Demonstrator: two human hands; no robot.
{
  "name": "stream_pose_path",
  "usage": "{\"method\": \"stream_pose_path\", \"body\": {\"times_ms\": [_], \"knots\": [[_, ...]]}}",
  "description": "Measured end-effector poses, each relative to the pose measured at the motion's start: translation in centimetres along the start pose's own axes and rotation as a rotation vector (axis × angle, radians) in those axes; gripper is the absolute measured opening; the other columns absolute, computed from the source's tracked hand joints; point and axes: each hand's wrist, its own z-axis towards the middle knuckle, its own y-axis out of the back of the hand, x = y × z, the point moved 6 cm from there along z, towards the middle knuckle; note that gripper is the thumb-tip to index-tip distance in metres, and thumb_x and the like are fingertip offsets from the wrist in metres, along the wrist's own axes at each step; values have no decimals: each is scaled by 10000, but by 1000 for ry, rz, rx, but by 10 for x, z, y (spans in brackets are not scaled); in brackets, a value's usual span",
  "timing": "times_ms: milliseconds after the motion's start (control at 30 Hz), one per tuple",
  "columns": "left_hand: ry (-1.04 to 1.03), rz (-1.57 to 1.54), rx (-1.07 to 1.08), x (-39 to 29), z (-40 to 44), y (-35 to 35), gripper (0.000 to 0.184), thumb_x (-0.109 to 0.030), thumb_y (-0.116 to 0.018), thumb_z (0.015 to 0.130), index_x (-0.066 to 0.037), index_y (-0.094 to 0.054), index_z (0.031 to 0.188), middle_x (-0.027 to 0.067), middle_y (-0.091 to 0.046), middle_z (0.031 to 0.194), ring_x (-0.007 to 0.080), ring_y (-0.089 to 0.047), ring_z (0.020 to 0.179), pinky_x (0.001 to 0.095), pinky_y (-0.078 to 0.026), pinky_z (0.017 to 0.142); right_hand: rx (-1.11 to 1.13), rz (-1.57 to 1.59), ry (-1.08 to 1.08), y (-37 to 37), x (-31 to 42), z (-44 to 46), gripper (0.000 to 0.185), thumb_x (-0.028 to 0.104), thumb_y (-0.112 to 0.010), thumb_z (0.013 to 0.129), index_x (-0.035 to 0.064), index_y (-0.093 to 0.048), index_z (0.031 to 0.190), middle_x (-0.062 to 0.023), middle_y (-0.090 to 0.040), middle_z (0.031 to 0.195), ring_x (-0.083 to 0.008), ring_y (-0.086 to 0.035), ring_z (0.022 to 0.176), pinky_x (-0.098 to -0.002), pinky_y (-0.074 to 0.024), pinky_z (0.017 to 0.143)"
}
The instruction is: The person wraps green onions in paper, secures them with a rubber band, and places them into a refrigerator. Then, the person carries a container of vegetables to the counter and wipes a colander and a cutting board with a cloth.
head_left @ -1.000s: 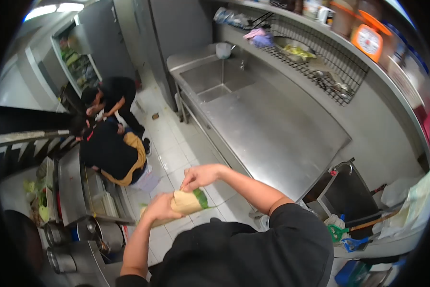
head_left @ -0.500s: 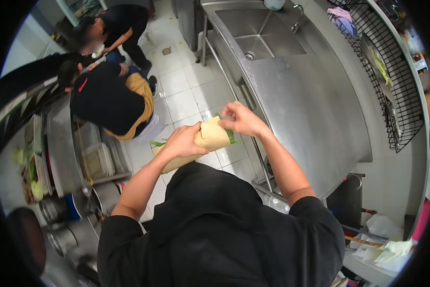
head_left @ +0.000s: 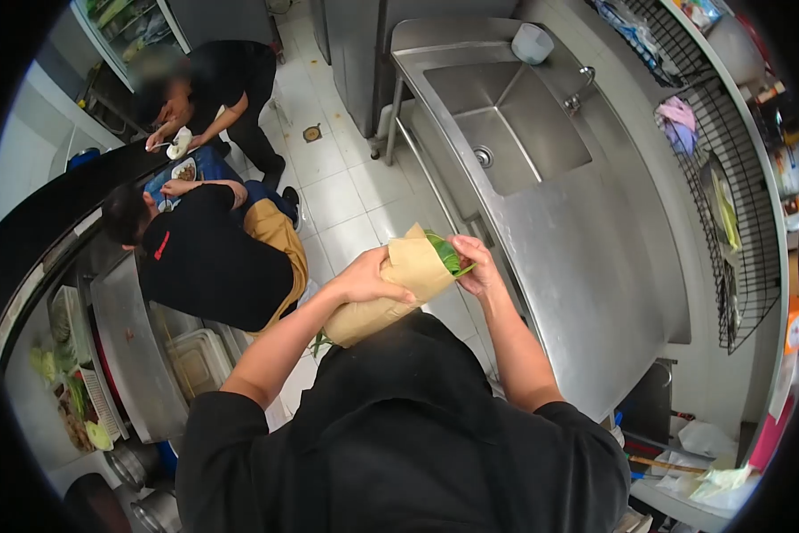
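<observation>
A bundle of leafy greens (head_left: pixel 444 253) lies rolled in brown paper (head_left: pixel 420 269) in front of my chest. My left hand (head_left: pixel 370 279) is closed around the paper, its thumb pressed along the near side. Dark green leaves and stems poke out of the paper's right end. There, my right hand (head_left: pixel 477 265) pinches the leaves with thumb and fingers. A few green tips show at the bundle's lower left end; the rest of the greens are hidden by the paper.
To my right runs a steel counter (head_left: pixel 586 266) with a sink (head_left: pixel 524 133) and a white tub (head_left: pixel 532 43). A wire rack (head_left: pixel 746 284) hangs on the wall. On the left, two people (head_left: pixel 217 258) (head_left: pixel 239 80) hold food near a dark ledge. Vegetables (head_left: pixel 75 400) fill a shelf at lower left.
The view has shifted, showing more of the left side. My right hand has gone from above the paper's end to pinching the leaves, and more greens show there.
</observation>
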Motion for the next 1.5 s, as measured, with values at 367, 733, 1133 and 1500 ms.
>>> {"method": "stream_pose_path", "body": {"times_ms": [367,733,1133,1500], "knots": [[85,-37,-216,16,100,108,869,-255,-943,653,0,-550,1385,114,-675,1293,222,-630,1208,362,-462,1071,160,156,-33,6,58,130,87,118,-711,938,77,-669,874,-19,-657,799,-133,-622,795,-273,-496,732],[188,538,-618,-29,170,195,842,-340,-805,701,-51,-467,1417,253,-704,1156,450,-695,1008,508,-555,899,248,-237,-134,-56,185,262,276,168,-722,914,19,-734,1147,15,-684,1041,-83,-543,980,-237,-374,815],[194,779,-686,-11,207,373,978,-266,-798,769,-113,-252,1565,251,-655,1172,451,-706,892,523,-592,749,301,-190,-410,-126,184,447,328,255,-707,943,188,-676,1263,55,-593,1187,-100,-492,1060,-331,-351,859],[148,841,-622,-31,230,587,905,-281,-807,777,-304,-370,1569,225,-592,1324,431,-715,925,488,-604,797,203,-234,-325,-249,215,619,351,225,-744,926,182,-683,1269,62,-569,1220,-88,-484,1077,-316,-374,866]]}}
